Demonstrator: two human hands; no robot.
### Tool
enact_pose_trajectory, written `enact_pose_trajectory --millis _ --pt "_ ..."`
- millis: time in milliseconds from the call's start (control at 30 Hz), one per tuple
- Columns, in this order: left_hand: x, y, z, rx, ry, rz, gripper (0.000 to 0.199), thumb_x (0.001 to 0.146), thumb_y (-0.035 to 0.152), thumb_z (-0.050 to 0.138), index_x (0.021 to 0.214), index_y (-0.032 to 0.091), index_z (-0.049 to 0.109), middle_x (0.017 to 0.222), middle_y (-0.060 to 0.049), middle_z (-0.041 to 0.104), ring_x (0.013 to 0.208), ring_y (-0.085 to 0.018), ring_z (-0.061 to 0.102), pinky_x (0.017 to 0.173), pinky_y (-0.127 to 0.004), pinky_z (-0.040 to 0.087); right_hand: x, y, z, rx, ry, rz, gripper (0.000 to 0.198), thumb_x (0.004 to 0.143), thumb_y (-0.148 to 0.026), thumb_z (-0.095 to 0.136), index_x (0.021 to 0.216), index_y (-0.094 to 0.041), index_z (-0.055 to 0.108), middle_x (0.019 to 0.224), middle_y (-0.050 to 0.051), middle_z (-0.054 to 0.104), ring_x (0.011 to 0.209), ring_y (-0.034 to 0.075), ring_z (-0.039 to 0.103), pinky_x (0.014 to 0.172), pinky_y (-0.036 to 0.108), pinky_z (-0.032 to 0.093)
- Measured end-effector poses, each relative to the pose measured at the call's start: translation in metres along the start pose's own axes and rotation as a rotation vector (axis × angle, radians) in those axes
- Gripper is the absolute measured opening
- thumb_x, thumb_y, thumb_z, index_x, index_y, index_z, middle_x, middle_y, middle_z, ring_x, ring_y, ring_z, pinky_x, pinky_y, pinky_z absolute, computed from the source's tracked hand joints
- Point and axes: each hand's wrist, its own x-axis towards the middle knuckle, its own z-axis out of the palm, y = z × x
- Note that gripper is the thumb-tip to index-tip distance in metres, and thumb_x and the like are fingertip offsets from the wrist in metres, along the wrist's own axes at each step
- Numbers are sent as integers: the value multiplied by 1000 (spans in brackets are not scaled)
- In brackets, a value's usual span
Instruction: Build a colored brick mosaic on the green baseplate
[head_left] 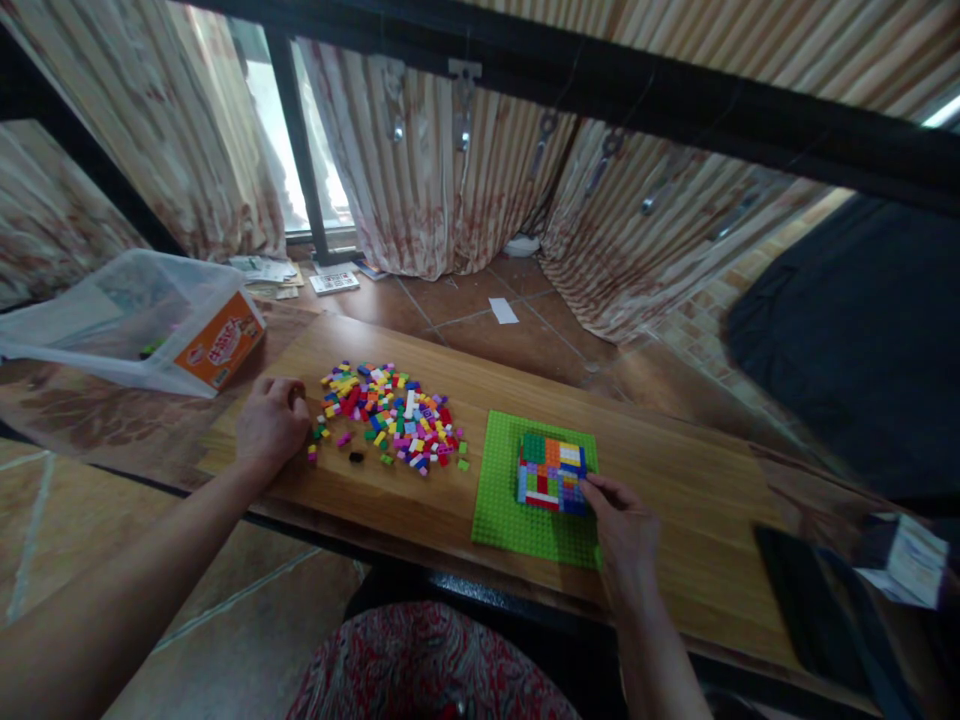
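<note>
A square build of multicoloured toy bricks (543, 474) sits on a green studded baseplate (495, 520) on the wooden table. My right hand (626, 525) reaches in from the right, thumb and finger closed together on a toy brick at the build's right edge. Farther left, a loose heap of small toy bricks (394, 410) in many colours is spread over the table. My left hand (272, 422) rests on the tabletop just left of that heap, its fingers curled in. Whatever lies inside those fingers is hidden. A single black brick (356, 457) lies in front of the heap.
On the left stands a clear plastic bin (150, 330) with an orange label. A dark flat object (806, 600) lies at the table's right end, near some white papers (911, 560). Beyond the table are tiled floor, a white paper (503, 310) and curtains (450, 190).
</note>
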Motion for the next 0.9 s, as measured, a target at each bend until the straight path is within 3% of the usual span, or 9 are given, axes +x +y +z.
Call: enact_pose_trajectory --millis 900 --pt "2 1 0 12 -15 -18 34 88 27 42 110 15 66 116 -12 60 102 -26 60 90 -38 49 0 0 2 -40 24 7 30 61 -42 77 76 -16 76 76 8 76 71 23 68 69 35 54"
